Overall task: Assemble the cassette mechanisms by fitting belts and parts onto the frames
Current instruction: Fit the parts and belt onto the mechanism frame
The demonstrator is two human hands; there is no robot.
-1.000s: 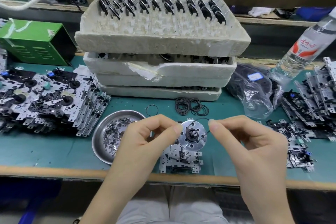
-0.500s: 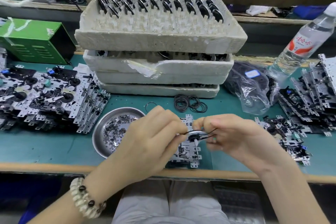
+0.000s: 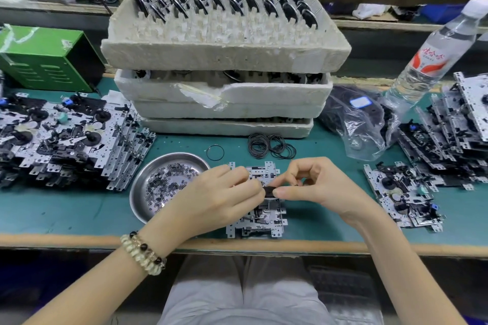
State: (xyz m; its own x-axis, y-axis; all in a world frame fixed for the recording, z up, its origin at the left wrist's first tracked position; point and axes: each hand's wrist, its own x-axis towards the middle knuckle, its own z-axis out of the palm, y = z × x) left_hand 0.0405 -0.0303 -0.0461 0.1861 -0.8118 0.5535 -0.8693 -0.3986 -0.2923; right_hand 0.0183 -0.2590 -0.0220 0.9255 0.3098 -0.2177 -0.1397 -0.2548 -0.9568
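Observation:
A metal cassette frame (image 3: 260, 219) lies flat on the green mat near the front edge. Just above it my left hand (image 3: 219, 198) and my right hand (image 3: 317, 187) meet and pinch a round flywheel (image 3: 268, 190), seen almost edge-on between the fingertips. A thin black belt seems to run round it, mostly hidden by my fingers. Loose black belts (image 3: 272, 146) lie in a small heap behind the frame, and one single belt ring (image 3: 215, 152) lies apart to their left.
A steel dish (image 3: 148, 179) of small washers sits left of the frame. Stacked foam trays (image 3: 224, 60) with flywheels stand behind. Piles of mechanisms lie at left (image 3: 66, 137) and right (image 3: 449, 134). A plastic bag (image 3: 361, 119), a water bottle (image 3: 433, 53), a green box (image 3: 45, 55).
The flywheel was held up face-on with the belt stretched between my hands. Now both hands have come down close over the frame and the wheel is turned edge-on.

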